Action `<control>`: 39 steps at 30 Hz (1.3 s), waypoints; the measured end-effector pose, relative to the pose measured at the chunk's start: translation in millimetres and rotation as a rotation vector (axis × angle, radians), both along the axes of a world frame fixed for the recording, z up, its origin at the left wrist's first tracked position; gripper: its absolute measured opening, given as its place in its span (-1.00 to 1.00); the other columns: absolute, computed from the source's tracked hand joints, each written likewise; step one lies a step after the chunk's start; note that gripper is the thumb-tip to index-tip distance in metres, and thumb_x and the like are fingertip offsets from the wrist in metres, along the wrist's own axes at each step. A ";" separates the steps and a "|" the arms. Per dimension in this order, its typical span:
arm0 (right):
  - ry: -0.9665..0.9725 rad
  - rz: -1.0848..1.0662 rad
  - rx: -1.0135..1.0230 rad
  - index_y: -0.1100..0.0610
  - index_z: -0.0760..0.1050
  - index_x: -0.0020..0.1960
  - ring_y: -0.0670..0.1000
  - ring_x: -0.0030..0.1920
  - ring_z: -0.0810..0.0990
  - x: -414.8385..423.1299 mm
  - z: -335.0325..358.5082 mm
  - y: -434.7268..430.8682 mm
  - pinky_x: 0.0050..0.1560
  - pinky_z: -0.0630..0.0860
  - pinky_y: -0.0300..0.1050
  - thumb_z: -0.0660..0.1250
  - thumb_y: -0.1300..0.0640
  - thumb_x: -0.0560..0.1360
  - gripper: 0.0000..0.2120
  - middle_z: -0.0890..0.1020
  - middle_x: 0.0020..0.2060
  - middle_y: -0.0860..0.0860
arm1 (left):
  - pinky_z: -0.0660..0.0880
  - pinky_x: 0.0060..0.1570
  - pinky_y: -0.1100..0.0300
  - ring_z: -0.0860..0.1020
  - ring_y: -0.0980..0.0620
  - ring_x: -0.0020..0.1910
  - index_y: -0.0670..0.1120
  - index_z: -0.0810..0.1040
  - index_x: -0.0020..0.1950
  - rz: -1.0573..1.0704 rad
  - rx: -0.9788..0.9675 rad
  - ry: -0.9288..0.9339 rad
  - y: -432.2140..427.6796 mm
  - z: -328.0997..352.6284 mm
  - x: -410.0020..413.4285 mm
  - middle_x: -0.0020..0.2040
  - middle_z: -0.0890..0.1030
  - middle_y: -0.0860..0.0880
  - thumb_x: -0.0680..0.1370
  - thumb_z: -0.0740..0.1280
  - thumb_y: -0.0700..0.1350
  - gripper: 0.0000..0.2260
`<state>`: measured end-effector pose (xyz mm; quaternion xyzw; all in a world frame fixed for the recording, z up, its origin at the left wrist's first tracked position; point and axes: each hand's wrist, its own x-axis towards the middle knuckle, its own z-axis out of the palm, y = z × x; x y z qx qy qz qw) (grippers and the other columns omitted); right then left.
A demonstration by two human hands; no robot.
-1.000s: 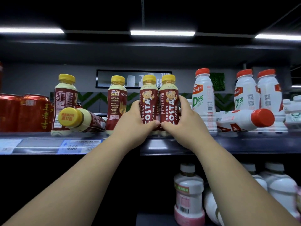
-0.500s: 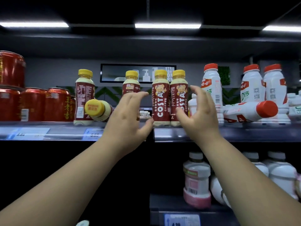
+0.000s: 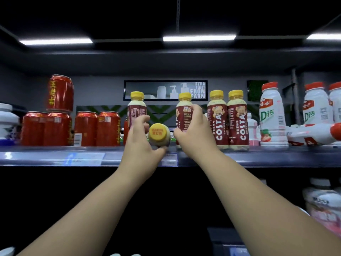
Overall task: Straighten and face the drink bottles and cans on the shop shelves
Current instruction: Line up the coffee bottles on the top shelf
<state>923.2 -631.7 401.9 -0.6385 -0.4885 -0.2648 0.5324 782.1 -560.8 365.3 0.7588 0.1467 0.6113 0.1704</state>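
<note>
Up on the shelf [image 3: 258,157], mid-row, both hands are on coffee bottles. The left hand [image 3: 140,145] is cupped round the fallen bottle [image 3: 159,134], thumb beneath it, fingers curled over its far side; that one lies flat, yellow cap pointing straight out, between two upright neighbours. The right hand [image 3: 193,132] wraps the turned bottle [image 3: 184,111], fingers curled across its label; it stands upright showing small print instead of the logo, just left of the faced pair [image 3: 217,119], whose logos read out front.

Handling, as I judge it: small rigid plastic bottles, apparently full, so some heft but an easy one-hand lift; the sleeve is glossy and smooth, likely slippery (and a round body rolls once freed). Grip at the waist, not the ribbed cap; tip the fallen one up onto its base; the turned one probably wants only a twist where it stands. It's not fragile, though a knock could topple the neighbours.

Round about: red cans [image 3: 86,128] at the left, shiny metal cylinders, with a stacked can [image 3: 60,93] tilted on top; white bottles [image 3: 271,115] with red caps at the right, waisted and matt, and a tipped white bottle [image 3: 313,133] on its side; the shelf lip is smooth and reflective, with price tags along it.
</note>
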 end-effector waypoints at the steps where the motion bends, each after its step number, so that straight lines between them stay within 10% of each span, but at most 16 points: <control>1: -0.003 -0.060 -0.056 0.04 0.02 0.54 0.18 0.18 0.48 3.4 2.5 4.1 0.21 0.48 0.12 0.37 0.03 0.42 -0.19 0.41 0.27 0.11 | 0.41 0.15 0.17 0.45 0.05 0.17 0.16 0.28 0.25 -0.033 -0.051 0.048 5.0 2.9 0.6 0.19 0.45 0.05 0.34 0.58 -0.20 -0.34; 18: 0.116 -0.149 -0.077 0.07 0.26 0.34 0.09 0.10 0.57 17.5 -9.7 12.5 0.07 0.56 0.09 0.41 -0.17 0.38 -0.34 0.49 0.14 0.04 | 0.39 -0.09 0.33 0.48 0.27 0.02 0.06 0.31 0.36 -0.292 -0.102 -0.187 12.5 59.5 50.7 0.03 0.48 0.20 0.61 0.31 0.03 -0.65; 23: 0.095 -0.110 -0.077 0.09 -0.04 0.54 0.11 0.16 0.54 19.0 -11.0 7.7 0.03 0.47 -0.02 0.37 -0.07 0.50 -0.19 0.49 0.22 0.06 | 0.48 0.03 0.14 0.54 0.12 0.04 0.03 0.23 0.36 -0.261 -0.196 0.106 29.1 52.7 60.2 0.10 0.53 0.09 0.49 0.48 -0.02 -0.44; 39: 0.079 -0.158 -0.066 0.02 0.22 0.40 0.07 0.02 0.54 21.1 -13.6 13.3 -0.15 0.43 -0.05 0.38 -0.13 0.46 -0.39 0.56 0.08 -0.01 | 0.41 0.02 0.18 0.52 0.09 0.08 -0.02 0.19 0.47 -0.149 -0.091 0.194 43.3 42.5 49.1 0.17 0.50 0.08 0.43 0.53 0.07 -0.25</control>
